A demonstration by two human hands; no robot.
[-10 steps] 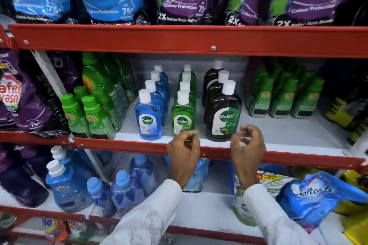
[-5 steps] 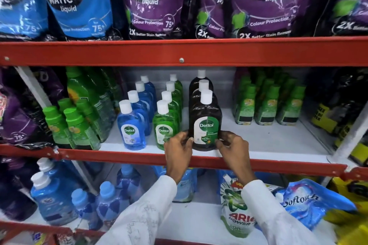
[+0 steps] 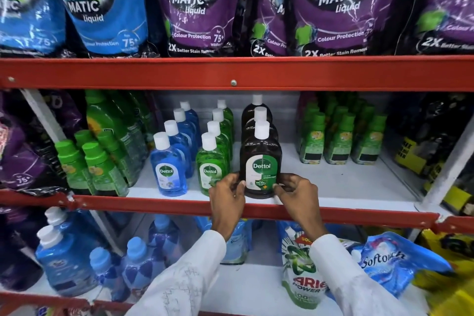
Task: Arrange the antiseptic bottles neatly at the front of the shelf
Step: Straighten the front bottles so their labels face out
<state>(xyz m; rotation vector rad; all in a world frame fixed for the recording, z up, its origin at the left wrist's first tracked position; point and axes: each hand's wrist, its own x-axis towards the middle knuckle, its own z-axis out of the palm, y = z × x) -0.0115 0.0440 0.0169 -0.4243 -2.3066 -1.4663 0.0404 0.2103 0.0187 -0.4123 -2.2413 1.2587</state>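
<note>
Three rows of Dettol antiseptic bottles with white caps stand on the middle shelf. The front brown bottle is upright at the shelf's front edge, with two more brown ones behind it. My left hand grips its lower left side and my right hand its lower right side. The front green bottle stands just left of it, partly hidden by my left hand. The front blue bottle leads the leftmost row.
Green-capped bottles stand at the left and at the back right of the same shelf. A red rail edges the shelf front. Detergent pouches fill the shelf above; blue bottles and refill packs sit below.
Both hands rose from the red rail and closed on the base of the front brown bottle. The view has tilted upward.
</note>
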